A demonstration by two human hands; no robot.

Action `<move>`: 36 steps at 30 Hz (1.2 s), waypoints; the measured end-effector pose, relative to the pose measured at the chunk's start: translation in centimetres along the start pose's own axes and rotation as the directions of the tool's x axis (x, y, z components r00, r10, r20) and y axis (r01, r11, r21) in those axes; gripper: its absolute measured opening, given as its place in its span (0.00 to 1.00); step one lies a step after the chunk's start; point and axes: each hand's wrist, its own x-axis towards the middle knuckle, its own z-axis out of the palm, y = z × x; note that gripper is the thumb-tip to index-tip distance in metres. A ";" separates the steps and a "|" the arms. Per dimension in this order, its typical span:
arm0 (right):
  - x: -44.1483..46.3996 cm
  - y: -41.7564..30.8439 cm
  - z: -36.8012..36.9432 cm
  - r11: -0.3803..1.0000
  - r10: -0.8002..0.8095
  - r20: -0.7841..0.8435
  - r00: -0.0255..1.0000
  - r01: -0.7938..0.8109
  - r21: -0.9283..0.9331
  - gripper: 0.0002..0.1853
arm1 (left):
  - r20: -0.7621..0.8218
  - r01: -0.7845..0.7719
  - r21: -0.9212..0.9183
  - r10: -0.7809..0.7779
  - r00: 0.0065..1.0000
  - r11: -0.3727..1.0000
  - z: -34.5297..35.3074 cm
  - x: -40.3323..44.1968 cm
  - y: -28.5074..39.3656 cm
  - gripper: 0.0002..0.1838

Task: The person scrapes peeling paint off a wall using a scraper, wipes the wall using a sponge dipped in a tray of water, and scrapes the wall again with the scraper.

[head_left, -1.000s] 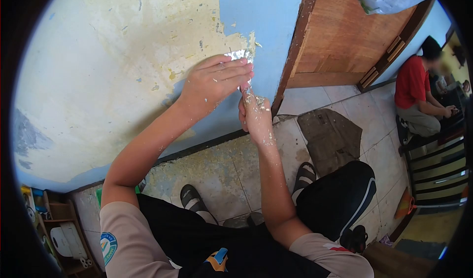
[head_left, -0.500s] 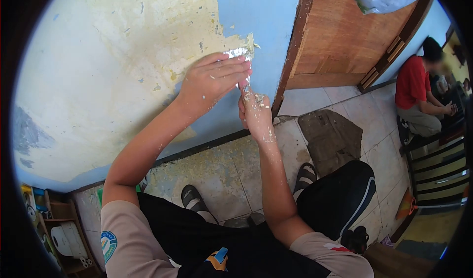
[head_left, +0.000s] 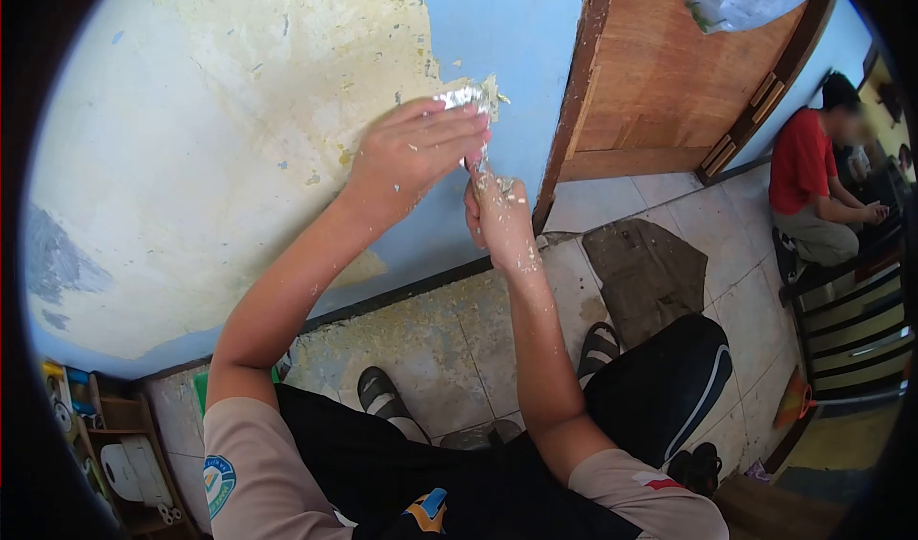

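Observation:
A shiny metal scraper (head_left: 461, 97) lies with its blade against the wall, at the border between bare cream plaster (head_left: 239, 110) and blue paint (head_left: 521, 43). My right hand (head_left: 499, 220), speckled with paint flakes, is wrapped round its handle below the blade. My left hand (head_left: 411, 157) rests over the blade, fingers stretched out and pressing on it; the fingers hide part of the metal. A loose flake of paint (head_left: 499, 95) sticks out from the wall just right of the blade.
Right of the wall is a brown wooden door (head_left: 641, 81). A dark cloth (head_left: 645, 277) lies on the tiled floor (head_left: 430, 349), strewn with flakes. A person in red (head_left: 798, 162) sits at the far right near a slatted rack (head_left: 856, 334). Shelves (head_left: 124, 444) stand lower left.
The view has shifted slightly. Both hands and the scraper stay almost in the same spot by the paint border, and a little more loose paint shows beside the blade.

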 end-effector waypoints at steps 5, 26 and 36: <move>-0.6 -0.3 0.6 1.000 0.027 -0.027 0.999 -0.026 0.013 0.34 | 0.029 -0.004 -0.022 0.005 1.000 1.000 -0.6 -0.1 0.0 0.15; -1.6 -1.2 0.7 0.997 0.082 0.006 0.997 -0.082 0.002 0.33 | 0.010 0.013 -0.043 -0.013 1.000 0.999 -1.3 -0.4 0.3 0.15; -1.3 -1.5 1.4 0.993 0.105 -0.034 0.994 -0.106 -0.045 0.34 | 0.000 0.019 -0.064 -0.019 1.000 0.998 -1.6 -0.4 0.1 0.15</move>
